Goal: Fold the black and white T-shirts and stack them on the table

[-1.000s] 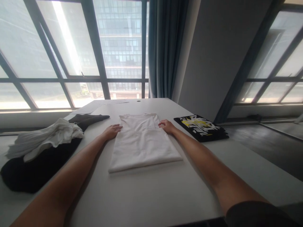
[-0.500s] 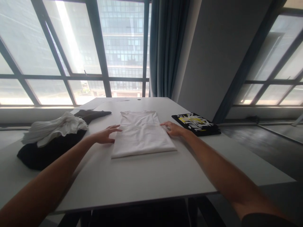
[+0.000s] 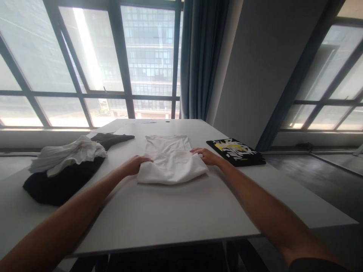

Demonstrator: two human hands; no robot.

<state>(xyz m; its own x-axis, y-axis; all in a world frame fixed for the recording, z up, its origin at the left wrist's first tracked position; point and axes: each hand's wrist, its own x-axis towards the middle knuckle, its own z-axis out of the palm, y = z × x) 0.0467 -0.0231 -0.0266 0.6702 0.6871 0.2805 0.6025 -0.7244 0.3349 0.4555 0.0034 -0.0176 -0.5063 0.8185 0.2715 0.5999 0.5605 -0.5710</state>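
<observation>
A white T-shirt (image 3: 172, 162) lies folded into a narrow rectangle on the table, its neckline toward the window. My left hand (image 3: 138, 164) grips its left edge at mid-length, fingertips on top of the cloth and the thumb hidden. At the right edge, my right hand (image 3: 205, 155) pinches the fabric at about the same height. The part of the shirt closest to me is slightly raised and bulges between both hands, with its lower edge curved.
On the left of the white table (image 3: 159, 215) is a heap with a crumpled white garment (image 3: 70, 151), a black garment (image 3: 62, 185) and a dark grey one (image 3: 113, 139). A folded black garment with a white and yellow print (image 3: 235, 151) lies at the right edge.
Both hands have closed on the shirt's side edges, the left moving inward to the right. The shirt's near part, flat before, is now lifted and rumpled.
</observation>
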